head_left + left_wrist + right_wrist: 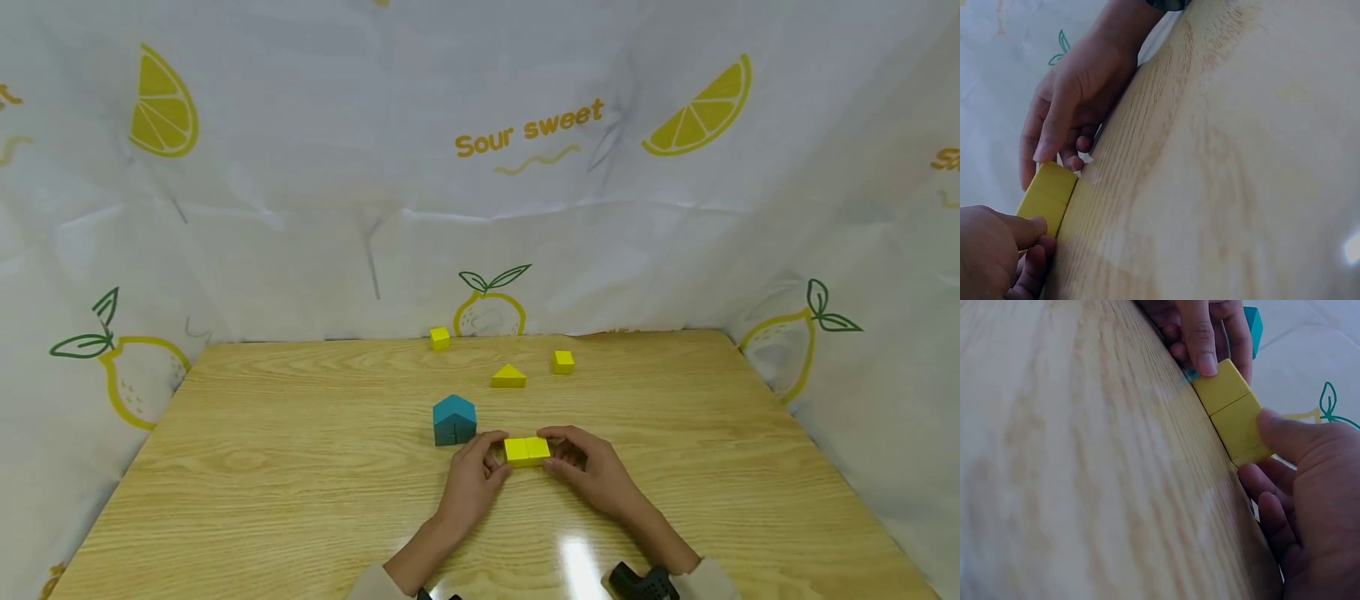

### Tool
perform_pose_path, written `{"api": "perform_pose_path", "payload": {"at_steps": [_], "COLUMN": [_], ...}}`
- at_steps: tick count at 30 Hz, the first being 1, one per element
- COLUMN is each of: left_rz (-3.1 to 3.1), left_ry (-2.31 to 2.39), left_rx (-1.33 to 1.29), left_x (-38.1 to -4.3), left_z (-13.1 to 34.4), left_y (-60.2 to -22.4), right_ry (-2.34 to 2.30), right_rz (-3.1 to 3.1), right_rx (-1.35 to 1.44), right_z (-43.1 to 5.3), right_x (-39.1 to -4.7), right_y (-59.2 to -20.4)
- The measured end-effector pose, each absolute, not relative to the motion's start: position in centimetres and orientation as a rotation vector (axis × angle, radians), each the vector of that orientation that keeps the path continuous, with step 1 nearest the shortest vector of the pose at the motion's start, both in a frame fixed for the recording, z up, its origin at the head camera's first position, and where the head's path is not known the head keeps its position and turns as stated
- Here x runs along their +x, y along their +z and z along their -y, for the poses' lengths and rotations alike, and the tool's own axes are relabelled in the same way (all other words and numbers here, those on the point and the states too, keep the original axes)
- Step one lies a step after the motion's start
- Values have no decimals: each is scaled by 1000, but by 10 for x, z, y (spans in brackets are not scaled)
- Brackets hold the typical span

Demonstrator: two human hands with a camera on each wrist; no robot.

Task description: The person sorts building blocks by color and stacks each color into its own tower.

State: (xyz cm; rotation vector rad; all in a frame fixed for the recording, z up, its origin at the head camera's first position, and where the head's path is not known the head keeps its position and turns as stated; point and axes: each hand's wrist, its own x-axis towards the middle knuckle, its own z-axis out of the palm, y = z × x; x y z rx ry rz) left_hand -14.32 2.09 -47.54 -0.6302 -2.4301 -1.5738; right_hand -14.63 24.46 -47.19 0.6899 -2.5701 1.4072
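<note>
Two yellow cube blocks stand side by side on the table, their faces touching. My left hand (469,482) pinches the left yellow block (516,452) between thumb and fingers. From the other end my right hand (594,468) pinches the right yellow block (538,448). In the right wrist view, the thumb of my right hand (1329,494) lies on that block's near face, and a thin seam parts the pair. Just behind my left hand is a teal house-shaped stack (453,421) with a pointed top and a dark seam low on its front.
Farther back lie a yellow triangular block (508,377) and a yellow cube (563,362). Another yellow cube (439,338) sits by the back edge of the wooden table (300,467). A lemon-print cloth (315,167) hangs behind and at both sides.
</note>
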Motion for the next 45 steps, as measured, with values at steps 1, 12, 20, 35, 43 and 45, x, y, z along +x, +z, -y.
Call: {"api": "perform_pose_path", "payload": {"at_steps": [1, 12, 20, 35, 43, 45], "left_rz": [2433, 2418, 2415, 2442, 2455, 2458], "left_ry": [-1579, -1583, -1590, -1620, -1595, -1595], "left_rx": [-623, -589, -599, -593, -600, -601], "left_x": [-144, -147, -148, -147, -146, -145], "left_z": [-21, -17, -18, -21, -22, -23], "left_y": [-475, -474, -477, -478, -479, -480], "right_ry": [1418, 1526, 1466, 1358, 1412, 1428], "right_rz": [2568, 2400, 2373, 2494, 2585, 2610], "right_rx": [685, 473, 282, 240, 227, 211], "right_z": [-244, -237, -251, -277, -282, -284], "right_x": [-147, -158, -185, -237, -257, -260], "right_y": [-472, -441, -438, -469, -466, -465]}}
